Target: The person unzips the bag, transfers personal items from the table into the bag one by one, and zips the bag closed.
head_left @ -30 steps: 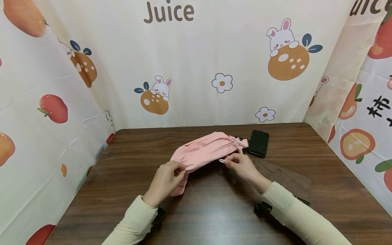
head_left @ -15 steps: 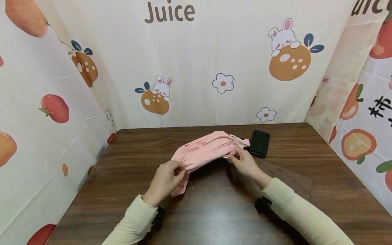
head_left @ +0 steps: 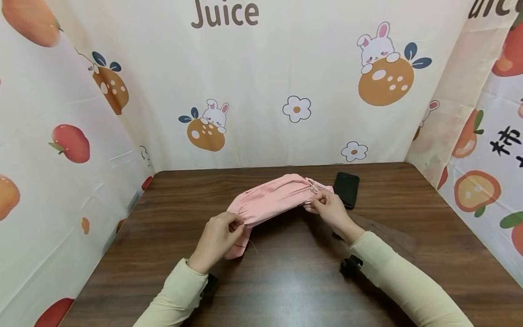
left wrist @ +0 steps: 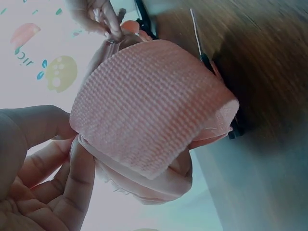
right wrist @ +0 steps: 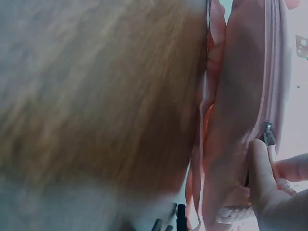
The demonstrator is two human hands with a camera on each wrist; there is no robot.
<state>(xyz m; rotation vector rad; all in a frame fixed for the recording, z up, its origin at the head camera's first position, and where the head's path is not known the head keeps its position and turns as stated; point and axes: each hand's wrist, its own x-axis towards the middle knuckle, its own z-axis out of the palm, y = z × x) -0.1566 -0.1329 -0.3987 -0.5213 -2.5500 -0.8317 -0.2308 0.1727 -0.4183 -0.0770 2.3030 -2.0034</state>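
Observation:
A soft pink zippered bag (head_left: 273,200) is stretched slantwise between both hands over the table. My left hand (head_left: 216,236) pinches its near left end; a fold of the fabric hangs below those fingers. In the left wrist view, that end shows as a waffle-textured pink panel (left wrist: 149,101), thumb and fingers at its edge. My right hand (head_left: 332,211) is at the bag's right end. The right wrist view shows its thumb and finger pinching the metal zipper pull (right wrist: 268,134). A braided cord (right wrist: 236,214) lies beside that hand, partly hidden by it.
A black phone-like slab (head_left: 346,188) lies just behind the right hand on the wooden table (head_left: 282,281). A thin dark brown sheet (head_left: 386,234) lies partly behind the right forearm. Printed curtains (head_left: 253,68) enclose the back and sides.
My right hand has slid right and slightly away along the bag's near edge, toward the corded end. The left hand keeps its grip almost in place.

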